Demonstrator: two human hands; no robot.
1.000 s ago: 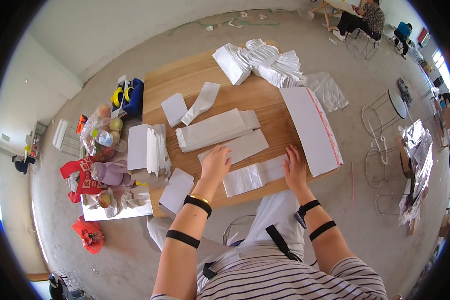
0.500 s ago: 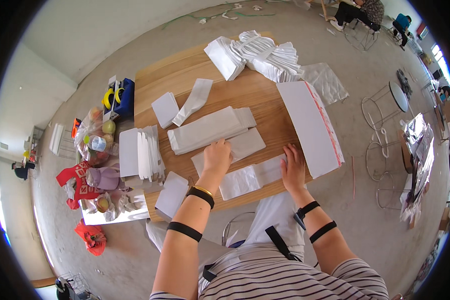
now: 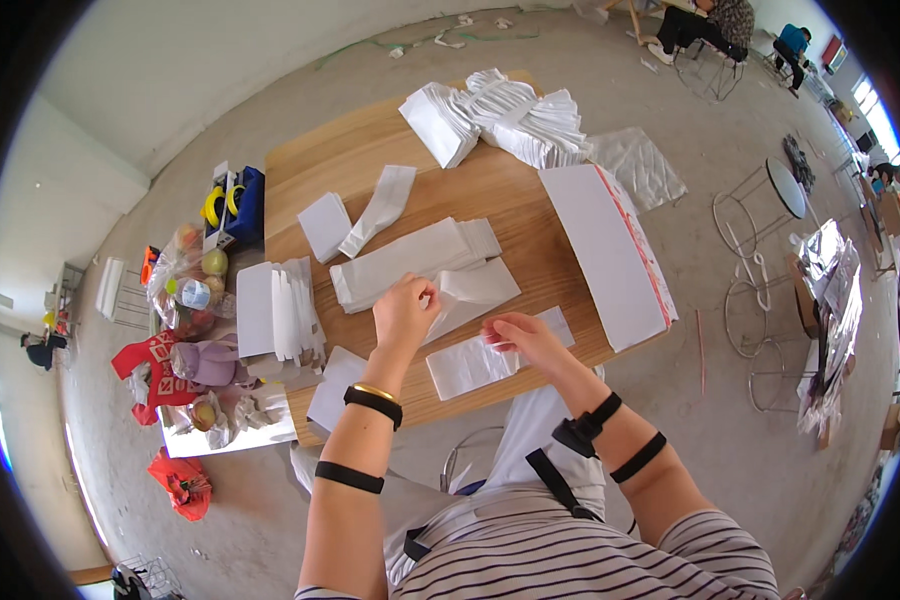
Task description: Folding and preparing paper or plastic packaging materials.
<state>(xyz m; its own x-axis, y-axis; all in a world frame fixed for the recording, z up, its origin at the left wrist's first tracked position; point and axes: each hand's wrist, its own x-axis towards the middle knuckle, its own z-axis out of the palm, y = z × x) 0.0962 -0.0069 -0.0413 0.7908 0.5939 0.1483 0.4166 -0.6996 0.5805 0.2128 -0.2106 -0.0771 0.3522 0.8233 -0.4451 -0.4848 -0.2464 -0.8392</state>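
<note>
My left hand [image 3: 406, 312] is closed in a pinch at the raised left edge of a flat white paper sleeve [image 3: 484, 296]. This sleeve lies partly under the near side of a stack of white sleeves [image 3: 400, 265]. To the right, my right hand [image 3: 526, 338] hovers with loosely bent fingers pointing left, and nothing shows in them. Below it lies a flat, glossy translucent-white bag [image 3: 467, 368], one end of which reaches past the hand. A white folded sheet [image 3: 337, 388] rests left of my left forearm.
A long white carton [image 3: 610, 260] stands along the right table edge. Bundled white sleeves [image 3: 510, 115] fill the far side. At left are upright white cards [image 3: 280, 310], a blue tape holder [image 3: 240, 205] and bagged fruit [image 3: 210, 265]. A stool [image 3: 785, 188] stands farther right.
My right hand has lifted off the bag's right end and moved left. My left hand has shifted left, and the sleeve's left edge has come up beside its fingers.
</note>
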